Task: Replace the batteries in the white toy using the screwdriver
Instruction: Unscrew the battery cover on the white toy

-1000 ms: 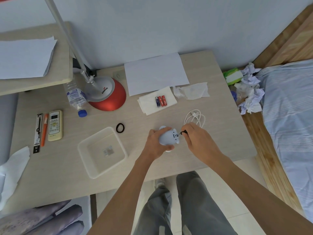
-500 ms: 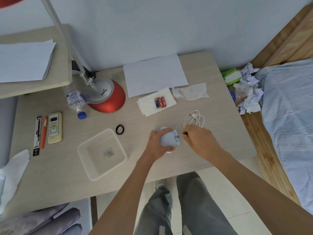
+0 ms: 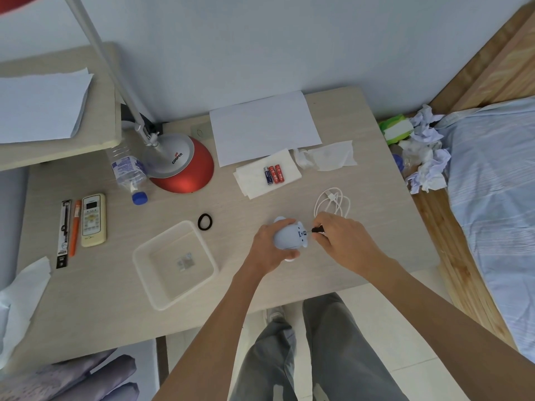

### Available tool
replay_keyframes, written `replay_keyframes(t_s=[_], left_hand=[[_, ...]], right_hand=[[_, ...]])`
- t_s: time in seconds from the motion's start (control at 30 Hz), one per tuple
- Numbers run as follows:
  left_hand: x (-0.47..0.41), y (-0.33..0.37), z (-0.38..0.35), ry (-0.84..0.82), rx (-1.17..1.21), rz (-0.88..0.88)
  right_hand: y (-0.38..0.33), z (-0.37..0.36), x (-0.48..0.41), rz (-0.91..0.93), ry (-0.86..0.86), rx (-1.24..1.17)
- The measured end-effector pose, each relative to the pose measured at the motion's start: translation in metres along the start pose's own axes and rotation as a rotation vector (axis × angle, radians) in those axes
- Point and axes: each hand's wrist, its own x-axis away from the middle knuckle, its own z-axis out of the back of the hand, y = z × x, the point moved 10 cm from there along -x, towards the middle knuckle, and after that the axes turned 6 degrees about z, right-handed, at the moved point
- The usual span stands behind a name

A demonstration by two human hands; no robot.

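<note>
Early stage: left hand [image 3: 267, 250] gripping white toy [image 3: 289, 237], right hand [image 3: 341, 238] closed on screwdriver [image 3: 317, 229] at cover; 3 batteries [image 3: 273, 174] waiting on counter [image 3: 246, 206].

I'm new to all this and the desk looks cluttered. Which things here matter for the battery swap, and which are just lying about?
In use: white toy, screwdriver, batteries, left hand, right hand.

Lying about: lamp, water bottle, remote, hair tie, cable, plastic tray.

Screwdriver [image 3: 316, 229] shaft perhaps more exposed.
</note>
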Motion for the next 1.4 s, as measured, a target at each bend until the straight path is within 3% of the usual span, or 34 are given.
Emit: replay_keyframes(t_s=[1.4], left_hand=[[0.0012, 0.0001, -0.0024, 0.004, -0.029, -0.003]], right_hand=[[-0.0045, -0.0010, -0.0042, -0.007, -0.036, -0.077]])
